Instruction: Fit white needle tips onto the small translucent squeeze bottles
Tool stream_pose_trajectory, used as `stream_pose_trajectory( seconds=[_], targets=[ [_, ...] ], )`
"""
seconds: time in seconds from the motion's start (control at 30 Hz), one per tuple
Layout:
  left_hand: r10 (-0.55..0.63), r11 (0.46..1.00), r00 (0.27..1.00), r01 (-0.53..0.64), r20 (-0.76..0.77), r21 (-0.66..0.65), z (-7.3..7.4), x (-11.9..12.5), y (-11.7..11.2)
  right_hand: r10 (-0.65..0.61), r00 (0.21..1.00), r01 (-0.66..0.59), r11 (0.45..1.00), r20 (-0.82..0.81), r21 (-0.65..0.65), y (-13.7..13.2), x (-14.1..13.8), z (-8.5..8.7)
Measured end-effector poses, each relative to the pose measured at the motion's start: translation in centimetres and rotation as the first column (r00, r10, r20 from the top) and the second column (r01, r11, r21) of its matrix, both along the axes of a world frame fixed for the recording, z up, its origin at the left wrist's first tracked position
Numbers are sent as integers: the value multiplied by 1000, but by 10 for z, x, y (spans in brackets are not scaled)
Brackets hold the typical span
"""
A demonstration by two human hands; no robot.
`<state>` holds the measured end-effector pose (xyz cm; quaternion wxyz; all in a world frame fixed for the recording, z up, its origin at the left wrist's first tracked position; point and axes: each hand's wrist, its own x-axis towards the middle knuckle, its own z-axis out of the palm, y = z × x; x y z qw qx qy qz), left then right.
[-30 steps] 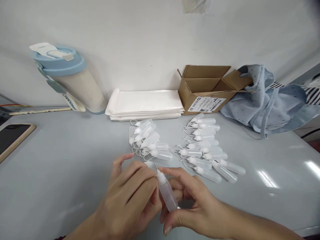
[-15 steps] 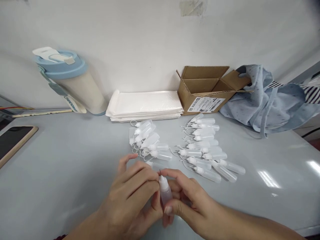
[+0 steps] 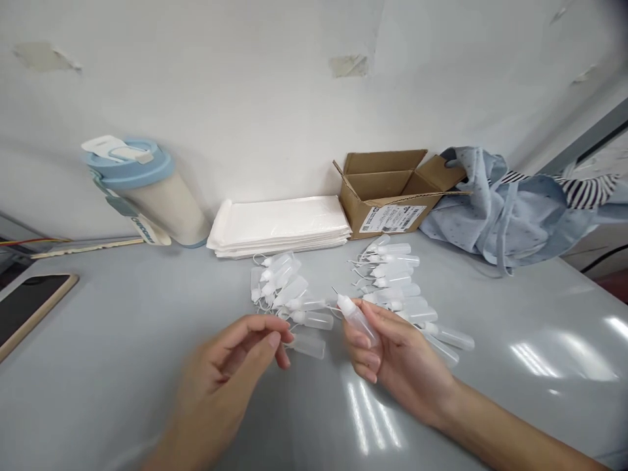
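Observation:
My right hand (image 3: 392, 353) is closed around a small translucent squeeze bottle (image 3: 360, 320) with a white top. A thin metal needle tip points up and left from the bottle. My left hand (image 3: 233, 373) is loosely curled with nothing visible in it, thumb and fingers slightly apart. Just beyond its fingertips lies another dropper bottle (image 3: 309, 345), partly hidden by the fingers. A pile of similar bottles (image 3: 289, 288) with cords at their tops lies behind the left hand. More bottles (image 3: 392, 278), some with needle tips showing, lie behind my right hand.
Along the wall stand a blue-lidded tumbler (image 3: 157, 196), a stack of white padded packets (image 3: 279, 226) and an open cardboard box (image 3: 383, 212) beside bunched blue cloth (image 3: 475, 222). A phone (image 3: 34, 301) lies at the left edge of the grey table (image 3: 132, 347).
My hands have moved apart. The left hand has let go of the needle-tip bottle and moved left; the right hand has lifted it forward. The view has tilted up a little.

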<state>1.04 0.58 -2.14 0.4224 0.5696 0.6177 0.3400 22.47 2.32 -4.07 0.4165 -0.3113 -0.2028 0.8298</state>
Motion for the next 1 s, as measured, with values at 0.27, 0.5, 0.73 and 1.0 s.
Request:
stream_pose_trajectory(
  seconds=[0.27, 0.5, 0.73, 1.0],
  targets=[
    [-141, 976, 976, 165, 166, -139, -4, 6, 7, 46, 954, -117, 967, 295, 228, -5, -6, -4],
    [-56, 995, 994, 63, 98, -73, -6, 4, 2, 13, 784, -292, 890, 620, 349, -13, -7, 0],
    [-80, 997, 988, 82, 132, -12, -2, 3, 5, 25, 781, -301, 891, 624, 340, -10, -6, -1],
    [-89, 991, 984, 103, 152, -88, 3, 10, 2, 61, 717, -385, 865, 695, 321, -11, -5, 0]
  ],
)
